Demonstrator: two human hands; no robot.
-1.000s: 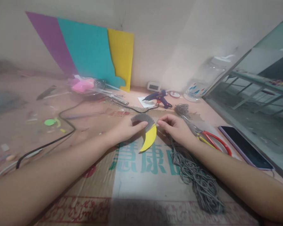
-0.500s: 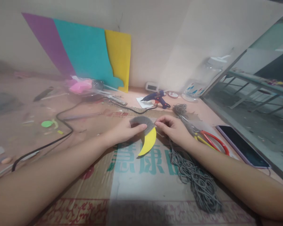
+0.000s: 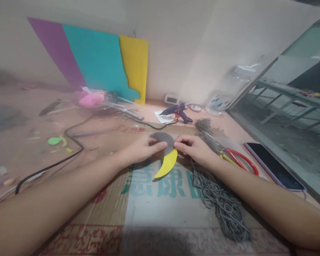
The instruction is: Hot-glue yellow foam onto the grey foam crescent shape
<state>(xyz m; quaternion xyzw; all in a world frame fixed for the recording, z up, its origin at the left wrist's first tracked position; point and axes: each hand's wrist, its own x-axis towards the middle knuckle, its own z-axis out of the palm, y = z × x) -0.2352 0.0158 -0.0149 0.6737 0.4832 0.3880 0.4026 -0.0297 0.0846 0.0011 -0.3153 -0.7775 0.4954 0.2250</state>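
Observation:
A yellow crescent (image 3: pixel 168 164) hangs over the cardboard, its upper part covered in rows of grey yarn and its lower tip bare. My left hand (image 3: pixel 146 147) is closed on the yarn-covered part, thumb on the front face. At the crescent's right edge, my right hand (image 3: pixel 193 147) pinches at the yarn where grey meets yellow; the strand between those fingertips is too thin to see clearly. A loose skein of grey yarn (image 3: pixel 221 202) lies below my right wrist and forearm.
Beyond the hands, a glue gun (image 3: pixel 176 112) rests on white paper. Red-handled scissors (image 3: pixel 242 160) and a phone (image 3: pixel 274 165) lie at right. A plastic bottle (image 3: pixel 221 99) stands behind. Coloured sheets (image 3: pixel 96 60) lean on the wall; a black cable (image 3: pixel 48 165) crosses the left.
My right hand has come in to the crescent's edge and now touches it. The crescent has dropped slightly and tilted a little, still in my left hand.

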